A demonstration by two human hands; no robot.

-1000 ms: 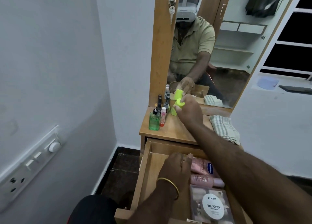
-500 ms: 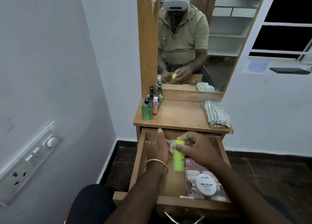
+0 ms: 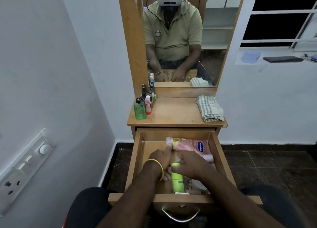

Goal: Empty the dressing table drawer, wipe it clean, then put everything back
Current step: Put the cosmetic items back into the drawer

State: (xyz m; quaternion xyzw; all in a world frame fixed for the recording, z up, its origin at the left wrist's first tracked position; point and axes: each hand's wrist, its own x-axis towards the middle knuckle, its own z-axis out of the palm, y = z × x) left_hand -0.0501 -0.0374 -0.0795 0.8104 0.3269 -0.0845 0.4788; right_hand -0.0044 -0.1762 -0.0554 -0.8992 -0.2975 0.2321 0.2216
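The wooden drawer (image 3: 135, 159) of the dressing table is pulled out in front of me. A lime green bottle (image 3: 177, 181) lies lengthwise on its floor, cap away from me. My right hand (image 3: 192, 166) grips that bottle at the cap end, thumb on the cap. My left hand (image 3: 159, 157), with a gold bangle, lies just left of it, its index finger straight and touching a pink Vaseline tube (image 3: 190, 146) at the drawer's back. A pink bottle (image 3: 208, 157) shows past my right hand. My right arm hides most of the nail polish box.
On the tabletop stand a green glass bottle (image 3: 140, 110) and several small bottles at the left, and a folded striped cloth (image 3: 209, 108) at the right. The mirror stands behind. A switch panel (image 3: 25, 167) is on the left wall. The drawer handle (image 3: 180, 214) is nearest me.
My right hand took the green bottle off the tabletop and brought it down; it now lies on the drawer floor. My left hand stayed in the drawer and shifted toward the pink tube.
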